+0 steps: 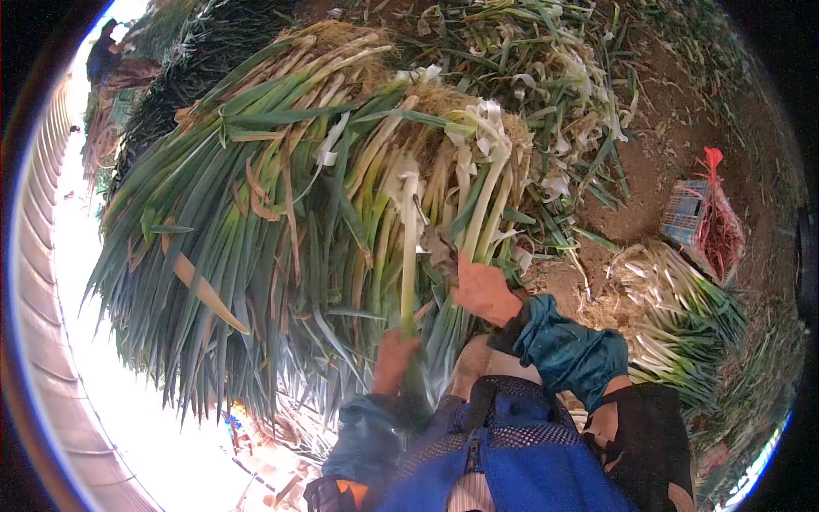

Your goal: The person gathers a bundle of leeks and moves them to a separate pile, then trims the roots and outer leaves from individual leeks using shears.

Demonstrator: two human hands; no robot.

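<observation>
My left hand (395,363) is wrapped around a long leek (409,277) at its green part, low in front of my lap. The leek's pale stem stands up from the fist, with its white end overlapping the roots of the pile. Just right of that stem, my right hand (485,288) is closed, with a dark, narrow shape at its fingers; I cannot tell what it is. Under and behind both hands spreads a large heap of leeks (256,230), roots toward the top and green leaves fanning to the lower left.
Peeled leeks (674,316) lie bundled on the ground at right. Above them sits a bag of reddish strips (721,226) with a red knot. Stripped leaves and peelings (546,77) cover the soil behind the heap. Another person (119,64) is at the far upper left.
</observation>
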